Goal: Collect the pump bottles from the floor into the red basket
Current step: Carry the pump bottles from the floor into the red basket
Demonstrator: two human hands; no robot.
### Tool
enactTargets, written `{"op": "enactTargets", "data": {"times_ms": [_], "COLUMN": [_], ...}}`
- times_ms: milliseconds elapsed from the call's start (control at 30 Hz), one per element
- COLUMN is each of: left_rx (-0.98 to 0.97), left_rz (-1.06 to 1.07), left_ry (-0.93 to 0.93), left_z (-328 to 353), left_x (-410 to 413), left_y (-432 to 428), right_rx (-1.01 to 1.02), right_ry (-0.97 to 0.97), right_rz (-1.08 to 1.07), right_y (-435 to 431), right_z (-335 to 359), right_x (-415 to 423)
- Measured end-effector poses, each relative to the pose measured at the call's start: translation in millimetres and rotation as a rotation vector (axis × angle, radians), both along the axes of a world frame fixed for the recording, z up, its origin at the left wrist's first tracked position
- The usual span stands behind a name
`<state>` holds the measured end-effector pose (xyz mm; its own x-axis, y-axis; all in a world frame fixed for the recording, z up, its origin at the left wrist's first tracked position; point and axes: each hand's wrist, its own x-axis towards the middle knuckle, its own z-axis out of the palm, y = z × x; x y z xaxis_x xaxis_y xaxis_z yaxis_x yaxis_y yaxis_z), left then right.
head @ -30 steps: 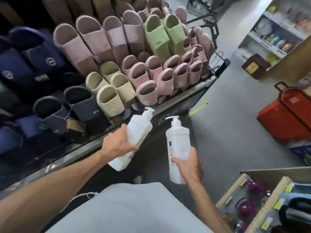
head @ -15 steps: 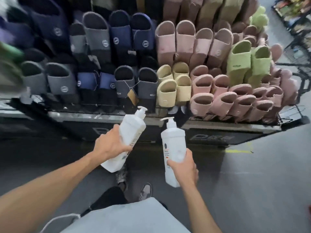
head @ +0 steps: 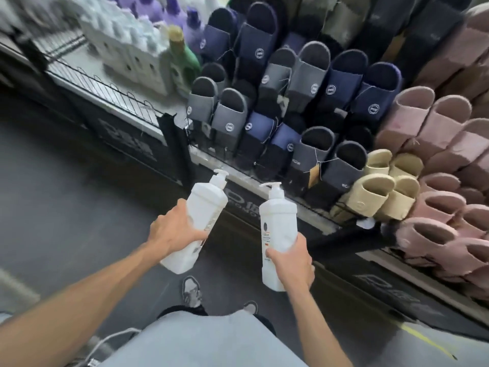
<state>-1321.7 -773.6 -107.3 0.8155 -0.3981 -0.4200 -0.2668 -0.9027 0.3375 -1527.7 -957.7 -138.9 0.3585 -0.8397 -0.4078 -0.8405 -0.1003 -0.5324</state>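
- Shelf bottles (head: 137, 59): white, purple and green, blurred, on a wire-edged shelf at upper left.
- Left hand (head: 174, 230): fingers wrapped round the middle of a white pump bottle (head: 197, 226), tilted with its pump up and to the right, held above the floor (head: 66, 194).
- Right hand (head: 289, 262): grips the lower half of a second white pump bottle (head: 277, 221), upright, label facing left, just beside the first.
- Slippers (head: 304, 102): grey, navy, beige and pink, racked behind and to the right.
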Motion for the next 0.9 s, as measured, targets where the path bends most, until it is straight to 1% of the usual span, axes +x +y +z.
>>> {"op": "enactTargets", "data": {"times_ms": [400, 600, 900], "left_rx": [-0.073, -0.02, -0.012], "left_rz": [0.339, 0.501, 0.76], "left_ry": [0.062, 0.047, 0.055], "left_z": [-9, 0, -10], "left_x": [73, 103, 159], "left_y": [121, 175, 242], "right_rx": [-0.044, -0.022, -0.015], "right_ry": [0.001, 0.007, -0.002], "right_rz": [0.33, 0.493, 0.781], "right_y": [81, 121, 168], "right_z": [3, 7, 3], "right_x": [149, 218, 336]}}
